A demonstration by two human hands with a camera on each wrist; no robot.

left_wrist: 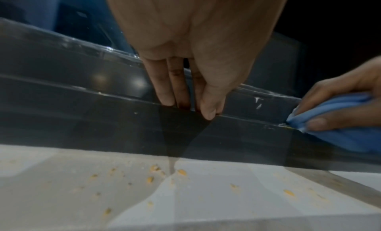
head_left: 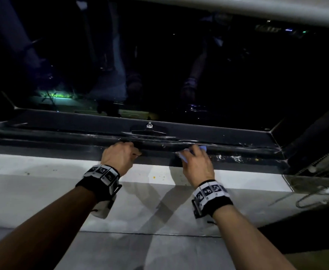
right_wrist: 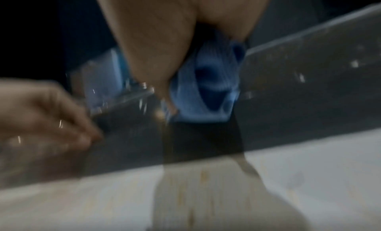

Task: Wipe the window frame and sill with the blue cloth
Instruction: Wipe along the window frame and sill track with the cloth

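Note:
The dark window frame (head_left: 62, 149) runs across the head view above the white sill (head_left: 42, 172). My right hand (head_left: 192, 152) grips the bunched blue cloth (head_left: 203, 148) and presses it against the frame's lower rail. The right wrist view is blurred; there the blue cloth (right_wrist: 206, 94) sits under my right hand (right_wrist: 171, 104) on the frame (right_wrist: 309, 104). My left hand (head_left: 134, 151) rests on the rail's ridge to the left of the cloth. In the left wrist view its fingers (left_wrist: 164, 94) lie straight, tips on the frame (left_wrist: 82, 112), holding nothing, with the blue cloth (left_wrist: 340, 136) at the right.
A small latch (head_left: 149, 129) sits on the rail behind my hands. White specks (head_left: 229, 157) mark the frame to the right of the cloth. Yellow crumbs (left_wrist: 181, 172) are scattered on the sill (left_wrist: 206, 202). A coiled wire (head_left: 315, 197) lies at the right. The glass (head_left: 159, 65) is dark.

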